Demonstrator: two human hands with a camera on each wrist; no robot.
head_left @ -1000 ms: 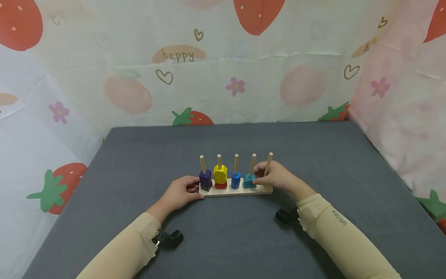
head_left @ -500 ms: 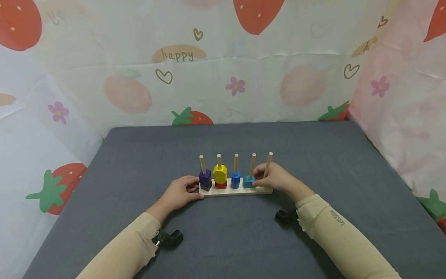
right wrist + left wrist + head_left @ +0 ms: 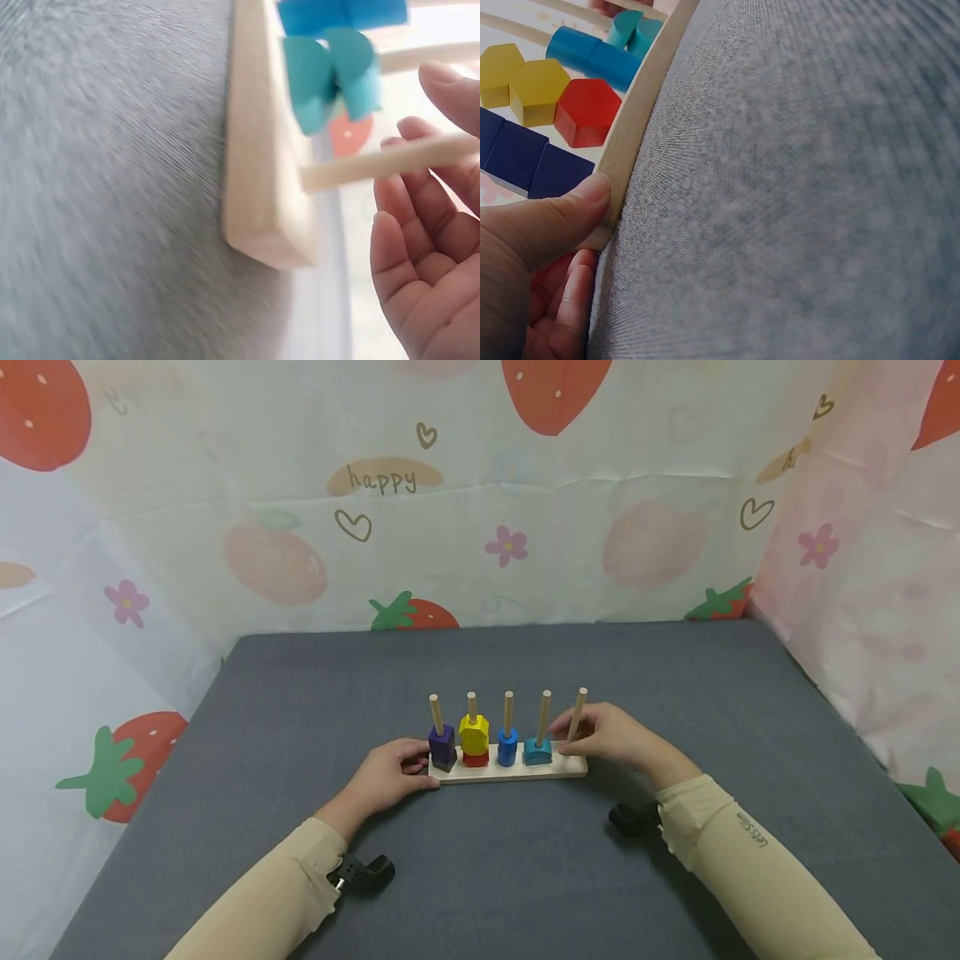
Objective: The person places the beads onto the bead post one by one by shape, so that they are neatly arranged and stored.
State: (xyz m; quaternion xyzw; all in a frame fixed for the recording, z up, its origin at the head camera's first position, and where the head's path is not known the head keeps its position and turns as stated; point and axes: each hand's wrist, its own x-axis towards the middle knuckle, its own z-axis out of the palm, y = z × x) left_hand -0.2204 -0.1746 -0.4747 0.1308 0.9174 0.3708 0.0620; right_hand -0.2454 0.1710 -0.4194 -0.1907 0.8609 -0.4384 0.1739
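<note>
A wooden peg board [image 3: 510, 774] with a row of upright pegs lies on the grey cloth. My left hand [image 3: 378, 774] grips its left end, thumb [image 3: 589, 191] on the front edge and fingers behind. Dark purple blocks [image 3: 442, 747] fill the leftmost peg's lower part. Two yellow hexagons [image 3: 474, 733] sit over a red hexagon [image 3: 589, 112] on the second. Blue cylinders [image 3: 507, 747] are on the third. Two teal half-round blocks [image 3: 537, 752] are stacked on the fourth. My right hand [image 3: 618, 739], fingers apart and holding nothing, is around the bare rightmost peg [image 3: 578, 710].
Grey cloth [image 3: 480, 877] covers the table around the board. A fruit-patterned curtain [image 3: 555, 560] hangs behind and at both sides. Black wrist cameras [image 3: 363, 874] stick out from both sleeves.
My right hand has let go of the teal block and drawn back to the right. The upper teal block has turned slightly on its peg. My left hand has stayed put.
</note>
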